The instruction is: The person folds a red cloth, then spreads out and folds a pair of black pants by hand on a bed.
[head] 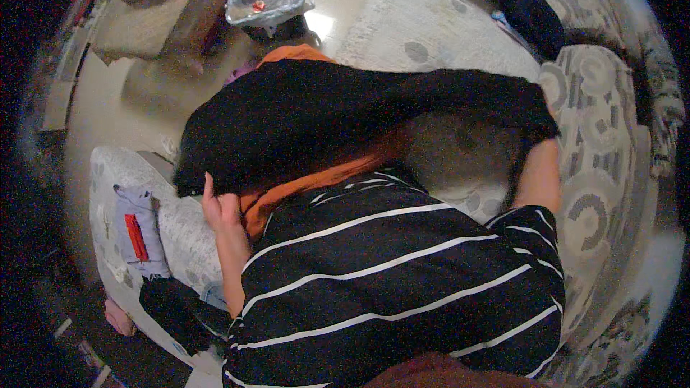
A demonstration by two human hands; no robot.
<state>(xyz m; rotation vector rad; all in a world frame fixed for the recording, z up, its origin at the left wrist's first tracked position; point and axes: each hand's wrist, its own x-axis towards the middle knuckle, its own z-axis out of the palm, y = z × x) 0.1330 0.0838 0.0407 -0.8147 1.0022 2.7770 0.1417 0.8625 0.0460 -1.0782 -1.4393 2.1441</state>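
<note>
A black cloth garment (323,113) is spread wide before me. My left hand (223,209) grips its lower left edge, with the thumb pointing up. At the right, my right forearm (539,172) reaches up to the garment's other end; the cloth covers my right hand, so its grip cannot be seen. Orange cloth (315,175) shows beneath the black garment, near my lap, and more of it sticks out past the far edge. A bit of purple cloth (240,73) peeks out beside that far edge.
A lined waste bin (275,27) stands ahead. Left of me, a folded grey-lavender garment (137,237) with a red item (136,237) on it lies on a pale patterned cover (188,242), near dark clothing (172,310). Patterned upholstery (587,199) runs along the right; cardboard (145,27) is at upper left.
</note>
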